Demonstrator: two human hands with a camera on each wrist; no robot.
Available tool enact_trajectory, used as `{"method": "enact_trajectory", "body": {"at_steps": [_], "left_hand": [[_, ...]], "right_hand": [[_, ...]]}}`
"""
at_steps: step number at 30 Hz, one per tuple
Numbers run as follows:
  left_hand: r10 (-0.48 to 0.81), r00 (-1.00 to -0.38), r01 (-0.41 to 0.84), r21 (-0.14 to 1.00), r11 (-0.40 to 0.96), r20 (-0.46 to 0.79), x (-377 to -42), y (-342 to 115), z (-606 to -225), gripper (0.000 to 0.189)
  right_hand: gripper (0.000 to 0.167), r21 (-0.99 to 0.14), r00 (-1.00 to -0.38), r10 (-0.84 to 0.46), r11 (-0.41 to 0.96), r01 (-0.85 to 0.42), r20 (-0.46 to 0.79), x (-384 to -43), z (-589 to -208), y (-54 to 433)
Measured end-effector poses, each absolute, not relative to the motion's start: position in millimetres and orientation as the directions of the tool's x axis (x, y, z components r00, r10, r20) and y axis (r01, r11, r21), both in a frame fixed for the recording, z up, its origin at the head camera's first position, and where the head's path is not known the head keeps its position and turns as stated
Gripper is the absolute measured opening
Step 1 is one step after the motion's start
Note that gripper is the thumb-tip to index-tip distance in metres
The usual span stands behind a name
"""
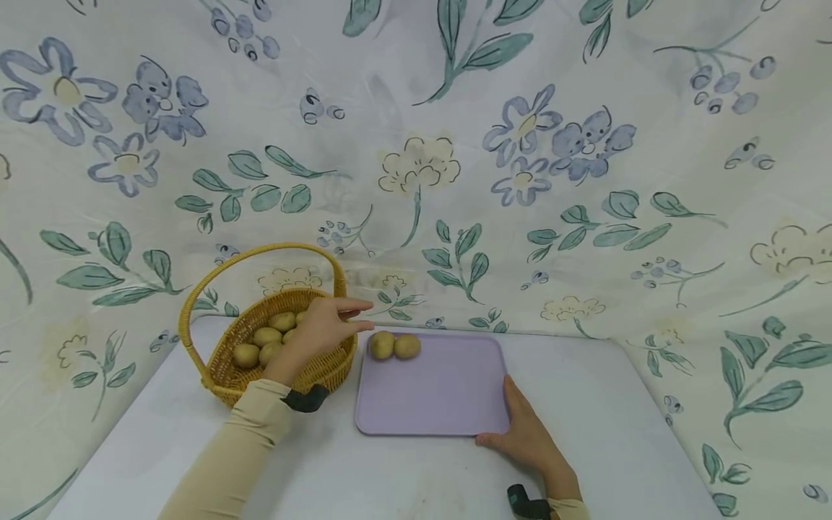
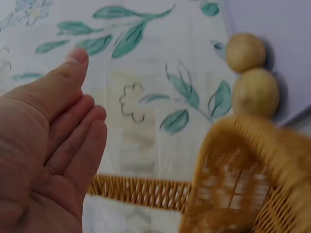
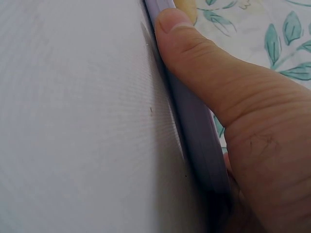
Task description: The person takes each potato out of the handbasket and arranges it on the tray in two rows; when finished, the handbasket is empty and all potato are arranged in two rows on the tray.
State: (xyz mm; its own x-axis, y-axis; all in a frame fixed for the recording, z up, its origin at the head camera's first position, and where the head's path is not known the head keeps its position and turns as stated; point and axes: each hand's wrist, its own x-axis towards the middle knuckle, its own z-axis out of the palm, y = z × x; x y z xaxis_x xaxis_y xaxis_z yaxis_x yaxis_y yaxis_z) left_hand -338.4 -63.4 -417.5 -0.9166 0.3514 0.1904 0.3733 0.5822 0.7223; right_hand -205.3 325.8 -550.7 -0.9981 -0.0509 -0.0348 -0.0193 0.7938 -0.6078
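Note:
My left hand [image 1: 318,334] hovers above the wicker basket [image 1: 336,374], its thumb and fingers apart and holding nothing. Several potatoes [image 1: 246,355] lie in the basket; the hand and forearm hide part of its inside. Two more potatoes [image 1: 407,347] sit side by side in the far left corner of a lilac tray [image 1: 442,393]. At the tray's near right corner, my right hand [image 1: 529,437] grips it, thumb against the front edge and fingers along the right side. The right wrist view shows the thumb [image 3: 204,58] pressed on the tray's rim.
A white table [image 1: 416,477] bears the basket and tray. The basket's tall arched handle [image 1: 279,246] rises behind the left hand. Behind the table hangs a floral cloth [image 1: 585,274].

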Motion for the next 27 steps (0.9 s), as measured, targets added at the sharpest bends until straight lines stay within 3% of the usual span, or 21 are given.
{"method": "enact_trajectory", "body": {"at_steps": [5,12,21,27], "left_hand": [[0.342,-0.922,0.365,0.702,0.612,0.181,-346,-91,-415,0.045],[0.326,-0.938,0.296,0.76,0.579,0.116,-354,-122,-419,0.046],[0.293,-0.953,0.239,0.792,0.562,0.08,-365,-141,-432,0.047],[0.291,-0.95,0.267,0.776,0.571,0.113,-374,-149,-435,0.055]], "right_hand": [[0.144,-0.601,-0.997,-0.049,0.799,-0.006,-0.055,-207,-549,326],[0.143,-0.603,-0.997,-0.044,0.798,0.003,-0.064,-206,-547,325],[0.141,-0.61,-0.997,-0.045,0.792,0.0,-0.06,-203,-549,322],[0.142,-0.609,-0.997,-0.048,0.793,-0.004,-0.056,-204,-547,322]]}}
